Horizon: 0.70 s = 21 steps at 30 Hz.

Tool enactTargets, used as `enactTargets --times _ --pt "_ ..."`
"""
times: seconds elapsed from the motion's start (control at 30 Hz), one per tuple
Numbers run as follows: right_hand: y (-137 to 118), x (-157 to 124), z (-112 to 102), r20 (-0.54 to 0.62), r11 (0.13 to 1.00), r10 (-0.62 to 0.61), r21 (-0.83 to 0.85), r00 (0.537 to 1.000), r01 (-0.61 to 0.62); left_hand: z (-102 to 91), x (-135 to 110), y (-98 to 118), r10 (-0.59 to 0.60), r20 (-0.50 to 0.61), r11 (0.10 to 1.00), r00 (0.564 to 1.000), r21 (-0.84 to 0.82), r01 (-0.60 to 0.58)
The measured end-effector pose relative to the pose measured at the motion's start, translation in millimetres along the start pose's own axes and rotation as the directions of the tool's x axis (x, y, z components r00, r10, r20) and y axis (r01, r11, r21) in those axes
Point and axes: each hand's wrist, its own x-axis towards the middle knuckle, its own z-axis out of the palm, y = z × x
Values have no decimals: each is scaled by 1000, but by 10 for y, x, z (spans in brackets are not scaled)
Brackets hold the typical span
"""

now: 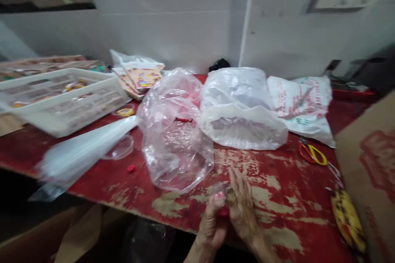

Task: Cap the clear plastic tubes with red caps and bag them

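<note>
My left hand is closed round a small red and clear plastic piece, at the table's front edge. Fingers and blur cover most of the piece, so its kind cannot be told. My right hand lies against its other side, fingers stretched out forward. Just beyond the hands is an open clear plastic bag with small red pieces inside. To its right stands a white plastic bag with its mouth turned toward me. One small red piece lies loose on the table, left of the clear bag.
On the worn red table are a white crate, a stack of plastic sleeves, a round clear lid and printed cards. Right are a printed white bag, scissors, a yellow-black bundle and a cardboard box.
</note>
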Motion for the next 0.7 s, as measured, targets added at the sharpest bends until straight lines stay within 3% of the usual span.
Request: enactTargets --times 0.2,0.33,0.53,0.7 --pt "0 -63 48 -120 981 -132 124 984 147 -15 -111 -15 2 45 974 999 -226 8" --pt "26 -65 -22 -42 939 -303 156 952 306 -36 -207 20 10 96 930 995 -366 26" --pt "-123 -71 25 14 818 -574 66 819 572 -233 -342 77 -18 144 835 989 -543 94" --pt "-499 -188 135 21 692 -722 43 692 721 -398 -534 180 51 129 863 990 -504 21"
